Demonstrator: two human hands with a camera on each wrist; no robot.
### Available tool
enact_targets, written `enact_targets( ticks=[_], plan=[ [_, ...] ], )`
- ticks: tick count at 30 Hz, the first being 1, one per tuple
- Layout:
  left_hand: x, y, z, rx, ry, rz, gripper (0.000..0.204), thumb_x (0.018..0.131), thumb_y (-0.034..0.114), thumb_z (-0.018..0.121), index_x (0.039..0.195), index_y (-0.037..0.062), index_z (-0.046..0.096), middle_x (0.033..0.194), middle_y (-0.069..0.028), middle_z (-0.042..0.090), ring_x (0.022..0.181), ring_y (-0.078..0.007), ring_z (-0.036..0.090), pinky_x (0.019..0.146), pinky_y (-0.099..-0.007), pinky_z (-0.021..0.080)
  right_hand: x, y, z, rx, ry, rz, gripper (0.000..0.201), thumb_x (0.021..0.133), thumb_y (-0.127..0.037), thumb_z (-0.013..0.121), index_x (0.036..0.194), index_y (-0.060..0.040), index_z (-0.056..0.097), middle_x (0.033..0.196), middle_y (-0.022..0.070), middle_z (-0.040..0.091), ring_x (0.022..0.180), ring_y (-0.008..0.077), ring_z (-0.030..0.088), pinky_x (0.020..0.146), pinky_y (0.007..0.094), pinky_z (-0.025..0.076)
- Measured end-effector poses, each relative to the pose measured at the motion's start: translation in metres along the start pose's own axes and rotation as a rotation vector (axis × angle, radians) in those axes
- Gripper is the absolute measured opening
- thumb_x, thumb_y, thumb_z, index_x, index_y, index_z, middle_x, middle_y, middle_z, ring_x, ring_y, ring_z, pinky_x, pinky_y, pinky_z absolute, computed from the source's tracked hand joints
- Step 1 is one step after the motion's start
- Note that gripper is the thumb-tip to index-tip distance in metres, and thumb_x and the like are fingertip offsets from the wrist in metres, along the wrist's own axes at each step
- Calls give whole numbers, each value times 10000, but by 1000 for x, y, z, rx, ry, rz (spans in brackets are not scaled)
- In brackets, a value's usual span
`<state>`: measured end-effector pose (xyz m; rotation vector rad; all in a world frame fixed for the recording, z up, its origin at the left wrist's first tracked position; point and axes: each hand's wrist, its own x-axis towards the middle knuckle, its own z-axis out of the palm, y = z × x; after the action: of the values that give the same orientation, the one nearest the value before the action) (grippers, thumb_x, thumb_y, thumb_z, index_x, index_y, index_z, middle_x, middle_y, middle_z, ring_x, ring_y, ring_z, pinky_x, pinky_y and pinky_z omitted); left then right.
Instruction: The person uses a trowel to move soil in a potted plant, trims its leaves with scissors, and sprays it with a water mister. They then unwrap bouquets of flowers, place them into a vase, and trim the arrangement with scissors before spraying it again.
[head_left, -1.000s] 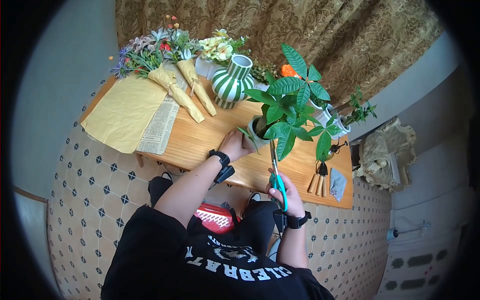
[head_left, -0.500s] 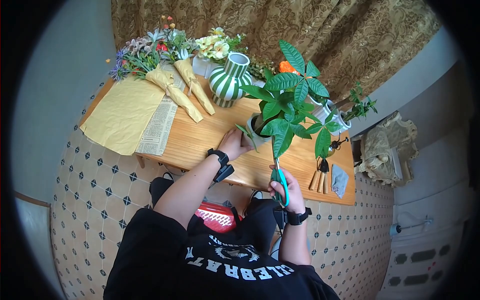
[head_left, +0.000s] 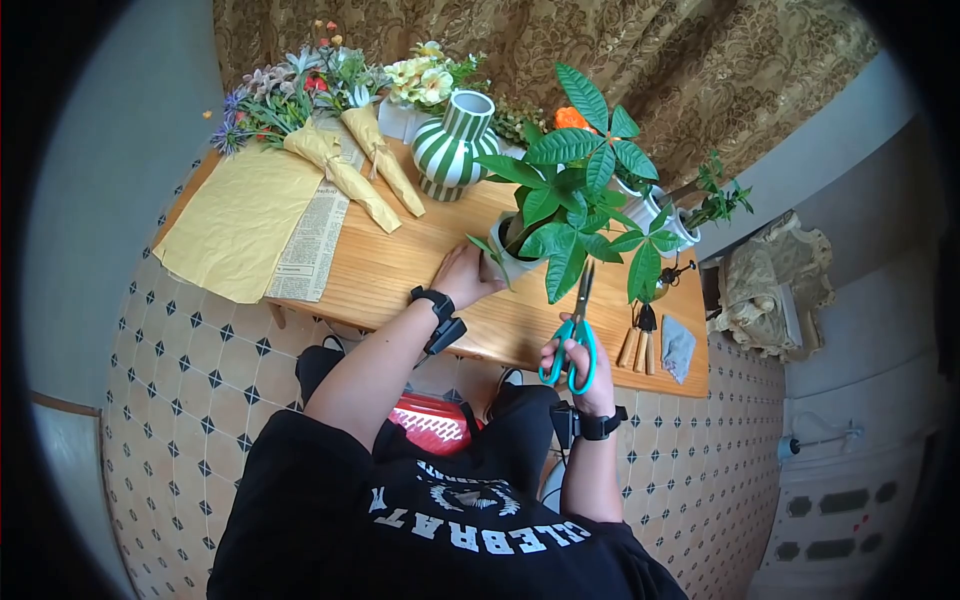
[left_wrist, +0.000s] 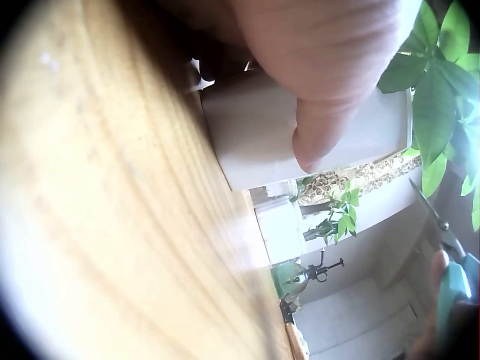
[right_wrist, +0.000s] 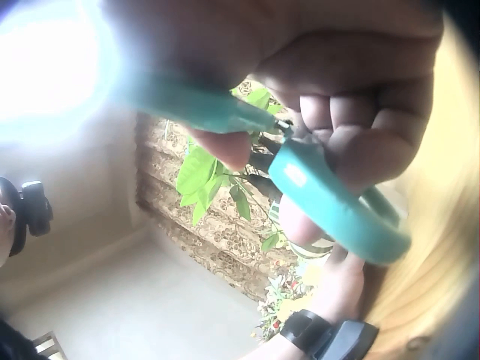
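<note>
My left hand (head_left: 463,280) holds the near left side of a pale plant pot (head_left: 518,268) on the wooden table. In the left wrist view the thumb lies along the wall of the pot (left_wrist: 251,131); the other fingers are mostly hidden. The pot carries a green plant (head_left: 560,240) with broad, fanned leaflets. Turquoise-handled scissors (head_left: 582,325) are in my right hand (head_left: 594,382), thumb and fingers at the loops. Their blades point up, close to the low leaves, and the handle loops stand apart in the right wrist view.
A green-and-white striped vase (head_left: 455,150) stands behind the pot. Paper-wrapped bouquets (head_left: 345,175), yellow wrapping paper (head_left: 240,220) and newspaper (head_left: 310,250) lie at left. Small wooden-handled tools (head_left: 637,348), a grey cloth (head_left: 677,348) and white vases (head_left: 672,225) are at right.
The scissors have turned so both loops face the head camera, and their blades now show clear to the right of the hanging leaf. My left hand stays at the pot.
</note>
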<state>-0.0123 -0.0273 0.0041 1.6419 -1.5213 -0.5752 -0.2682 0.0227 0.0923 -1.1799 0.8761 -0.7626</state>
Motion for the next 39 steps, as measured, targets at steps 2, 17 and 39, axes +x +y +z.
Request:
enact_targets(
  ticks=[2, 17, 39],
  plan=[
    [-1, 3, -2, 14, -3, -19, 695, 698, 336, 780, 1211, -11, 466, 1173, -213, 545, 1132, -369, 501, 990, -435, 388, 1, 2, -4, 95, 37, -9, 494, 936, -156, 495, 1382, -25, 326, 949, 168, 637, 808, 220, 658, 689, 316, 548],
    [5, -11, 6, -37, -24, 25, 664, 684, 256, 786, 1208, 2, 465, 1131, -202, 560, 1095, -371, 512, 943, -433, 421, 2, 1, -6, 81, 102, -81, 453, 940, -216, 534, 1312, 10, 408, 778, 95, 601, 647, 156, 595, 564, 278, 503],
    [3, -10, 9, -132, 68, 88, 505, 708, 275, 751, 1072, 22, 511, 992, -190, 580, 986, -383, 525, 869, -455, 426, -1, -1, 4, 77, 107, -107, 509, 907, -171, 581, 1345, 3, 390, 815, 90, 598, 679, 154, 591, 602, 277, 494]
  ],
)
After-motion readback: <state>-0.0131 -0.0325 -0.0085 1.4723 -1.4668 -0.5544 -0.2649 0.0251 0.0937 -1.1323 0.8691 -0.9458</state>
